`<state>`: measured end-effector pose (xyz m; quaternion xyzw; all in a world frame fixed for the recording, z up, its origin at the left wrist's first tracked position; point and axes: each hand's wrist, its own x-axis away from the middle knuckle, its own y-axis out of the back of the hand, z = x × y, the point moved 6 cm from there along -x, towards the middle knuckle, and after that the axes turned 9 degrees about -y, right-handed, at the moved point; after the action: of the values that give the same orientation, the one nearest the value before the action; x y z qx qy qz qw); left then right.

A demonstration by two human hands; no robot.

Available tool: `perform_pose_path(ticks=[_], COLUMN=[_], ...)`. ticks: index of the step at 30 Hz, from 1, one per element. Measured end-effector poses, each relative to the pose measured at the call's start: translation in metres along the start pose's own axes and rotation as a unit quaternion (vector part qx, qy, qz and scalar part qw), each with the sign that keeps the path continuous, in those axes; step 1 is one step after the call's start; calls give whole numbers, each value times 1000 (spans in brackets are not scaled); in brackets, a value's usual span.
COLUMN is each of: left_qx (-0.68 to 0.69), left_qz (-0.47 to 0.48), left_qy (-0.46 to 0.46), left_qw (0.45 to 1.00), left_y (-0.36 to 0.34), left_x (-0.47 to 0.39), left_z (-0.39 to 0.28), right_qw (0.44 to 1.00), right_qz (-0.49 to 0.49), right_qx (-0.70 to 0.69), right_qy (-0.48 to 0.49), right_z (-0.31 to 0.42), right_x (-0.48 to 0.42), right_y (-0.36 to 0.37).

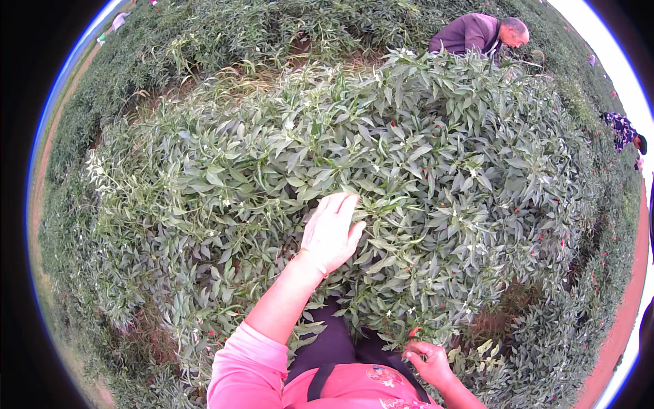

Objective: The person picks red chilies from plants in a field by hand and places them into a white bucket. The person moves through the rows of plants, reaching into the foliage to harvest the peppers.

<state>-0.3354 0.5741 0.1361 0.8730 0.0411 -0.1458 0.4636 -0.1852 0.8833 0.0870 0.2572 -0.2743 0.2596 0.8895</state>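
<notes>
Chili pepper plants (449, 184) with green leaves, small white flowers and green and red pods fill the space before me. My left hand (331, 232) reaches out over the foliage, palm down, fingers extended and thumb apart; a thin bracelet circles its wrist. Just right of its fingertips hang slender green chili peppers (393, 207). Lower down, close to my body, my right hand (429, 360) has thumb and fingers bent together at the leaves. A red chili pepper (415, 331) shows just above those fingertips; whether they grip it or a stem is unclear.
A person in a purple jacket (467, 33) bends over the plants at the upper right. Another person in a patterned top (621, 130) is at the far right edge. Dry grass (245, 79) grows between rows. Bare soil (631, 286) borders the field on the right.
</notes>
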Motion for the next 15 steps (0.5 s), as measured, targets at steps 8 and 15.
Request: perform_pose_path(ticks=[8,15], left_qx=[-137,-89], left_qz=[374,604], left_qy=[76,-80], left_qw=[914,788], left_y=[-111,-108], left_x=[-155,-36], left_z=[109,101], right_qw=[999,982], right_qz=[-2,-84], right_qx=[-46,-132], right_qy=[-21,-108], right_z=[36,42], right_x=[-43,-64], right_y=[-10,3])
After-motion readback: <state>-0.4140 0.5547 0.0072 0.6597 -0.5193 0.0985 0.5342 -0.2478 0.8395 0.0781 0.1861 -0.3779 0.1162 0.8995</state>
